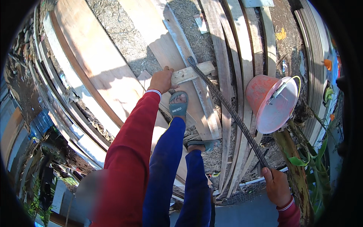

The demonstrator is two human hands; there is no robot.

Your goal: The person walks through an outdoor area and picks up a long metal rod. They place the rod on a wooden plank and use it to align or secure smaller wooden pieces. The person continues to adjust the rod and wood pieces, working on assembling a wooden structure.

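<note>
My left hand (162, 80) is closed round the near-left end of a short pale wood block (202, 70). The block lies across a long narrow board (204, 102), which rests on a wider plank (140, 20). In my right hand (278, 186), at the lower right, is the end of a long ribbed steel pry bar (236, 115). The bar slants up and left across the boards. Its curved, flattened tip meets the block close to the narrow board. Whether the tip is hooked under anything cannot be made out.
My feet in grey-green slides (177, 109) stand on and beside the planks. At the right, a tilted red bucket (259, 94) holds a small tool. Long timbers (223, 49) run alongside, with a broad panel (87, 45) at left and a plant stem (293, 159) at lower right.
</note>
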